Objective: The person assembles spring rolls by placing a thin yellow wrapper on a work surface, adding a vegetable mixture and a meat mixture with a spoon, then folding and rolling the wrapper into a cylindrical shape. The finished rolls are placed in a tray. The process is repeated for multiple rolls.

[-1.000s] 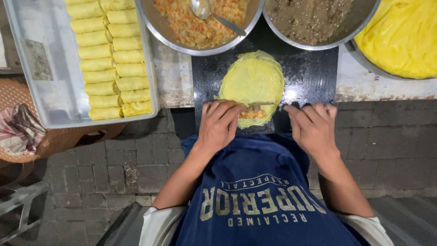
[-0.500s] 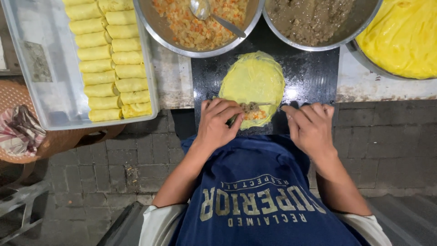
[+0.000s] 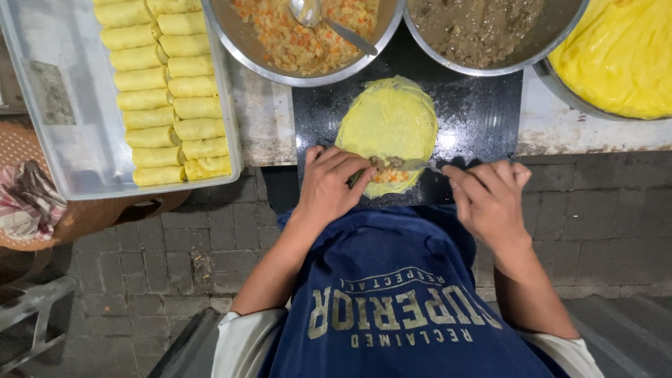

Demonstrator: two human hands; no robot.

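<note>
A round yellow wrapper (image 3: pixel 388 119) lies flat on a black board (image 3: pixel 476 112). A small heap of orange and brown filling (image 3: pixel 387 171) sits on its near edge. My left hand (image 3: pixel 329 183) rests on the wrapper's near left edge, fingers curled onto it beside the filling. My right hand (image 3: pixel 490 199) is just right of the wrapper and grips a thin metal spoon (image 3: pixel 418 165) whose tip reaches the filling.
A clear tray (image 3: pixel 63 133) of several rolled yellow rolls stands at the left. At the back stand a metal bowl of orange filling (image 3: pixel 301 42) with a spoon, a bowl of brown filling (image 3: pixel 483 28) and a bowl of yellow wrappers (image 3: pixel 616 56). Brick floor lies below.
My right hand has drawn back to the right of the wrapper. My left hand has shifted off the filling, which now shows on the near edge.
</note>
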